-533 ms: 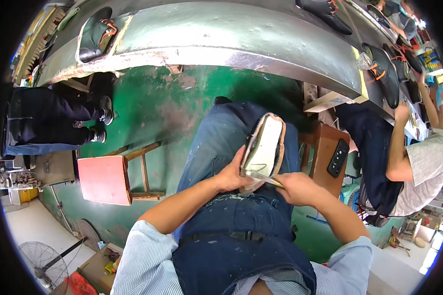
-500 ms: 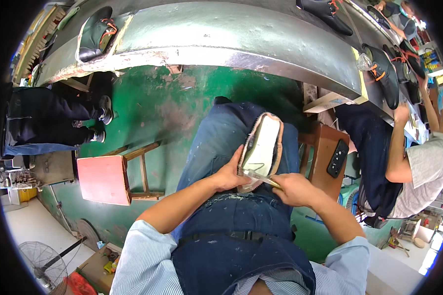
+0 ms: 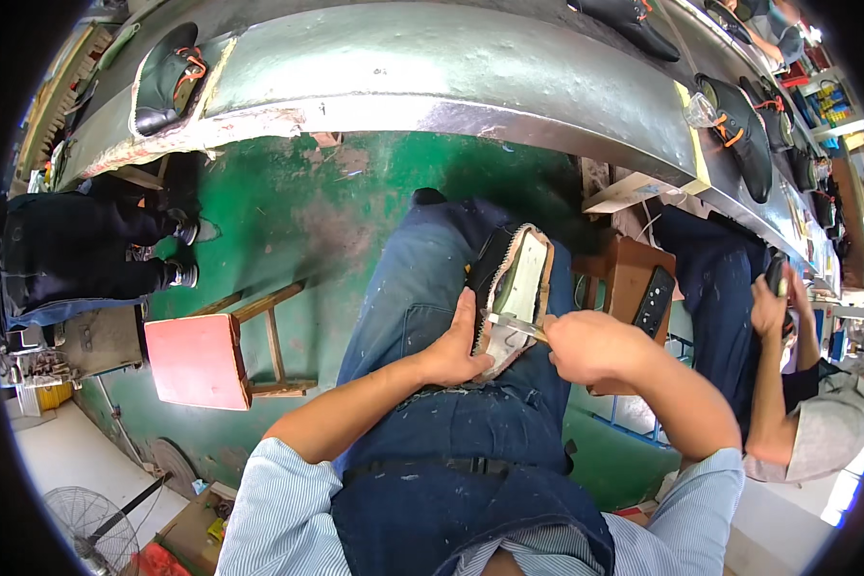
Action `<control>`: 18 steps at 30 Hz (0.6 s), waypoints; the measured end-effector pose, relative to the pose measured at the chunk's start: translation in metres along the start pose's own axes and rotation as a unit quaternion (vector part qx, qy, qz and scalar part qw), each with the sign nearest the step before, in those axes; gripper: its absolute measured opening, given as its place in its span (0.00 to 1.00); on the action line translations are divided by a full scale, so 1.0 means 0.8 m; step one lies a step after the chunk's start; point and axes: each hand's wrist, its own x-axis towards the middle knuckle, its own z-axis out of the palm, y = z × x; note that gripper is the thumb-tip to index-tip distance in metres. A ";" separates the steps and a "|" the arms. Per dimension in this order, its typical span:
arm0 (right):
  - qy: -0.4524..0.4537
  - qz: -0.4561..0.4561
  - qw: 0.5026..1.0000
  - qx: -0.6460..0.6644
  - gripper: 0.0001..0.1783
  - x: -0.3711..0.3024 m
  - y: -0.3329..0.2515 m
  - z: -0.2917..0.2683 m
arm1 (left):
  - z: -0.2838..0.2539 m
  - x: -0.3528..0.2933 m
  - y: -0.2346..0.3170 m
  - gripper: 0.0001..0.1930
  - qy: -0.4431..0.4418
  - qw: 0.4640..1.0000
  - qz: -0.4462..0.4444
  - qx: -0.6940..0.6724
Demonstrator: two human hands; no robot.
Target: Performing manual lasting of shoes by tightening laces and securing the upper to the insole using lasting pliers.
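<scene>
Across my lap lies a black shoe (image 3: pixel 491 257), bottom side up. Its pale underside (image 3: pixel 522 284) shows inside a jagged, stitched-looking rim. My left hand (image 3: pixel 456 348) grips the near end of the shoe along its left edge, thumb and fingers closed round it. In my right hand (image 3: pixel 595 348), closed fingers hold the handle of a hand tool. The tool's flat, blade-like metal end (image 3: pixel 516 324) points left and lies across the underside, close to the left hand. Whether it is a knife or another kind of tool I cannot tell.
A metal-topped bench (image 3: pixel 374 67) spans the far side with several black, orange-laced shoes, one at its left (image 3: pixel 168 82). A red-topped stool (image 3: pixel 197 360) stands left. At right, a black phone-like object (image 3: pixel 654 300) lies on a brown stool (image 3: pixel 634 257); a co-worker (image 3: pixel 768 384) sits beyond.
The shoe has tilted, showing more of its black side at left. The tool's metal end has shifted slightly farther up the underside. The co-worker at right now holds a dark shoe.
</scene>
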 end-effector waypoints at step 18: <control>0.309 -0.080 0.928 0.193 0.31 0.021 0.043 0.121 | 0.015 0.046 0.002 0.26 0.299 0.947 -0.080 -0.085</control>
